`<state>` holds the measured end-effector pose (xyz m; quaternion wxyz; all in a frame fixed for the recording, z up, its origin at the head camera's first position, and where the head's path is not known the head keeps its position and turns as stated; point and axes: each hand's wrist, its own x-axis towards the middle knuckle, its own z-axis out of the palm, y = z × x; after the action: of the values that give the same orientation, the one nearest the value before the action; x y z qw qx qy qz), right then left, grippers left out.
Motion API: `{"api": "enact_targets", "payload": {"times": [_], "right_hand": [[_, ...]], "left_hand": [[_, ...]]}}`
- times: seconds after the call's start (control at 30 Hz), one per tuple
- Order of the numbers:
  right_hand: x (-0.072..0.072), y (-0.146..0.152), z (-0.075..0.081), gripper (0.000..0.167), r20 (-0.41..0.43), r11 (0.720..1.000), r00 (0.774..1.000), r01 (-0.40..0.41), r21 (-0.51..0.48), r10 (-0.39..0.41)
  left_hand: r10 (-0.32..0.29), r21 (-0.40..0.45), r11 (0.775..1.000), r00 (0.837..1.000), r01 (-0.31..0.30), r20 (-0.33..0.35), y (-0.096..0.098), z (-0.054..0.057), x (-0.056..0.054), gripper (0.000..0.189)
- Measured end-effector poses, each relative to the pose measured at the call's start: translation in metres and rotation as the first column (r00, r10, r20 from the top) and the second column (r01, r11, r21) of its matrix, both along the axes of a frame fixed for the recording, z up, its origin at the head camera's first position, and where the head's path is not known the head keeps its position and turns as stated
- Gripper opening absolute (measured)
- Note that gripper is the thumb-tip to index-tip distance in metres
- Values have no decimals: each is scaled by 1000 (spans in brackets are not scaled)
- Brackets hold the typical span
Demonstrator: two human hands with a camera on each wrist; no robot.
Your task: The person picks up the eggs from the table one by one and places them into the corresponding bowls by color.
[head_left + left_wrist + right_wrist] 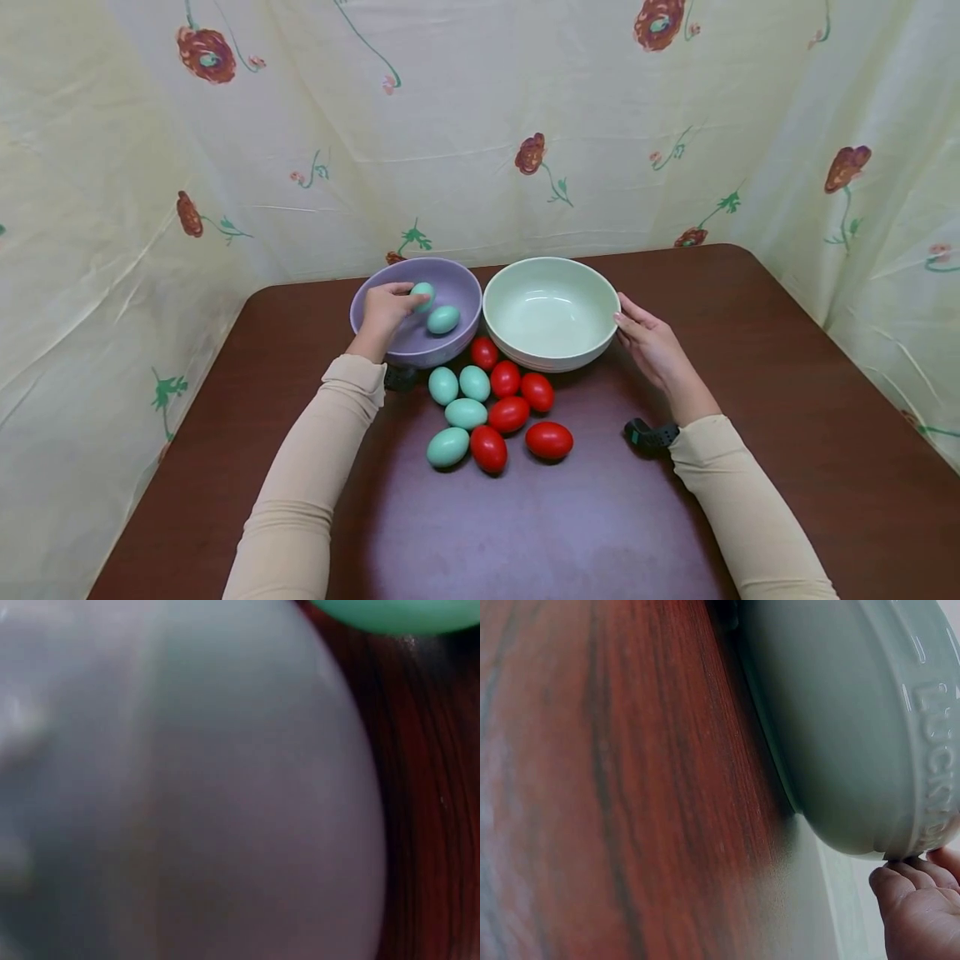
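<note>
In the head view my left hand (386,312) reaches over the purple bowl (405,342) and pinches a mint-green egg (423,294) between thumb and fingers. Another mint-green egg (443,319) lies in that bowl. My right hand (654,346) holds the right rim of the pale green bowl (551,354), whose visible inside contains nothing. The right wrist view shows the fingers (904,881) against that bowl's wall, near raised lettering. A close, blurred bowl wall (262,795) fills most of the left wrist view, and the left hand is hidden there.
In front of the bowls, several mint-green eggs (466,413) and several red eggs (508,414) lie grouped on the dark wooden table (525,533). The two bowls stand side by side near the back edge. Behind hangs a floral curtain (450,167).
</note>
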<state>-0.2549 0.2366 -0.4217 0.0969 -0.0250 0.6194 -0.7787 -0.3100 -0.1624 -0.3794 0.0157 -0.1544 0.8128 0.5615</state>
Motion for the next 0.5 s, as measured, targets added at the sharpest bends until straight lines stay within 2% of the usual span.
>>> {"api": "enact_targets", "payload": {"times": [0.37,0.5], "right_hand": [[0,-1,-1,65,1,1000,1000,5,2,-5],[-1,-2,-1,65,-5,1000,1000,5,-4,-5]], "left_hand": [[-28,-99,995,999,32,42,0,-5,-5,48],[-58,-148,987,998,63,36,-1,-5,-6,47]]}}
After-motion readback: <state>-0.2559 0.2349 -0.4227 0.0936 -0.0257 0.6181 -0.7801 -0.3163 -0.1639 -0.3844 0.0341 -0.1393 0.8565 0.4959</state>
